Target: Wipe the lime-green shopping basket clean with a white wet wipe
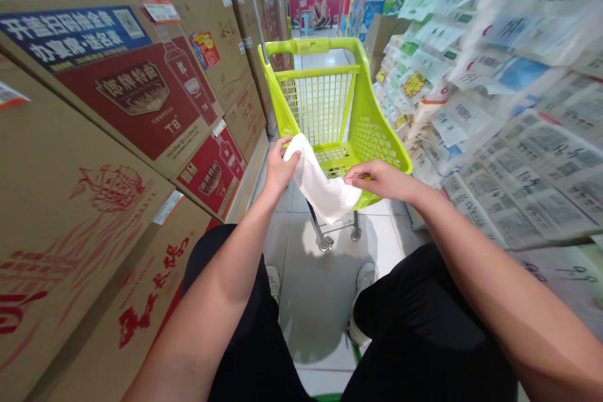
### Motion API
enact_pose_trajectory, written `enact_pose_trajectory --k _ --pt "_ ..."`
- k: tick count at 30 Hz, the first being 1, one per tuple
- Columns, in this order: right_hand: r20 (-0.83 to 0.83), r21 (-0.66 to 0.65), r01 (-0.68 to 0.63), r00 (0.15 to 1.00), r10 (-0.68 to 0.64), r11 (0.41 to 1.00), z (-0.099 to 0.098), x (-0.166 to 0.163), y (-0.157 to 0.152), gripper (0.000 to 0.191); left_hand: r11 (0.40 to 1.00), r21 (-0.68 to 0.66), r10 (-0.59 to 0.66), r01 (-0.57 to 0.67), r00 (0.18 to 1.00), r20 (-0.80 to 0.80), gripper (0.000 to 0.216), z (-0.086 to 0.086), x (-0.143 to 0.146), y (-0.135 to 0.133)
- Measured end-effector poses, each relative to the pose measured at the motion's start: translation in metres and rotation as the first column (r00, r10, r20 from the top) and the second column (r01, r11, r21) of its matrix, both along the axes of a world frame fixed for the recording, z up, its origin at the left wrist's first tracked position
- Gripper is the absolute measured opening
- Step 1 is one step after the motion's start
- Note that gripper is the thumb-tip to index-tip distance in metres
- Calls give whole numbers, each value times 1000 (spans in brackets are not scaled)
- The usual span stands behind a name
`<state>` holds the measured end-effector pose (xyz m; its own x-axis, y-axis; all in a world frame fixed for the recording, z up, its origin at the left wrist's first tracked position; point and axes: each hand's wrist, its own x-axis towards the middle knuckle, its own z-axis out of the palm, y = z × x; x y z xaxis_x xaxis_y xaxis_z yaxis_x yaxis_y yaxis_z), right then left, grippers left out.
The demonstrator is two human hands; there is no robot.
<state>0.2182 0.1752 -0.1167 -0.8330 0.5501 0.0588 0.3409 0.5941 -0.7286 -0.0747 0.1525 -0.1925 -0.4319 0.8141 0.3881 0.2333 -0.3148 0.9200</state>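
While the left hand (281,166) and right hand (379,179) pinch its ends, we judge the white cloth (326,193) opened but not yet taut, the lime-green shopping cart (371,85) beyond the grip.

Left forearm (235,257) pokes in from bottom left, right forearm (471,245) from lower right, left hand (281,166) and right hand (380,178) both pinching around mid-frame.

"T8" on red-panelled carton (136,97), "9.9" on pack (560,276)
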Motion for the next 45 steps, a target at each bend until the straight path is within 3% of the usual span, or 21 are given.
enact_pose_trajectory --k 4,7,10,12,15,19,21,22,24,26,27,29,33,35,38,41,45 --pt "-32 5 30 999 -29 1000 -3 -1 5 37 998 36 53 -55 997 64 52 7 1 -9" --pt "-27 163 113 994 -110 980 -1 2 10 34 999 17 27 -30 985 172 61 12 2 -15" --pt "-84 404 274 961 -263 873 7 16 19 36 995 -40 -75 93 945 319 69 20 5 -25" --pt "-121 496 362 929 -350 789 13 31 28 39 973 -78 -173 219 906 386 71 27 6 -36" --pt "-165 573 469 869 -466 672 18 55 41 41 868 -181 -365 463 841 400 76 40 6 -56" --pt "-247 639 560 799 -549 527 15 72 53 38 645 -318 -640 695 718 273 77 52 -1 -77" --pt "-271 649 571 791 -548 503 13 67 51 38 632 -352 -683 690 711 169 78 53 -3 -79" --pt "-268 648 557 805 -529 519 13 61 46 40 670 -354 -661 652 741 113 79 52 -3 -78" --pt "-216 632 464 874 -435 620 15 43 31 43 800 -326 -529 503 849 12 74 45 2 -70" --pt "-109 606 295 951 -291 739 16 20 7 48 919 -274 -304 283 952 -36 61 37 12 -58" --pt "-36 599 204 973 -229 774 16 7 -6 52 950 -260 -188 173 982 -34 55 33 18 -52" --pt "136 640 80 967 -215 764 13 -19 -34 58 948 -310 -67 75 997 37 56 27 31 -39" --pt "431 621 -25 846 -314 784 2 -56 -69 60 854 -431 -166 292 937 306 66 26 53 -20" --pt "472 630 -33 809 -350 776 -2 -62 -72 56 866 -387 -171 316 915 364 59 27 57 -13" --pt "494 627 -56 800 -341 777 -3 -56 -65 54 915 -298 -152 272 917 369 47 27 55 -4" --pt "547 565 -76 780 -304 822 4 -42 -62 55 927 -257 -183 272 929 322 37 24 42 3" --pt "580 524 -125 777 -245 842 12 -32 -70 55 952 -201 -176 231 950 258 43 16 23 6"
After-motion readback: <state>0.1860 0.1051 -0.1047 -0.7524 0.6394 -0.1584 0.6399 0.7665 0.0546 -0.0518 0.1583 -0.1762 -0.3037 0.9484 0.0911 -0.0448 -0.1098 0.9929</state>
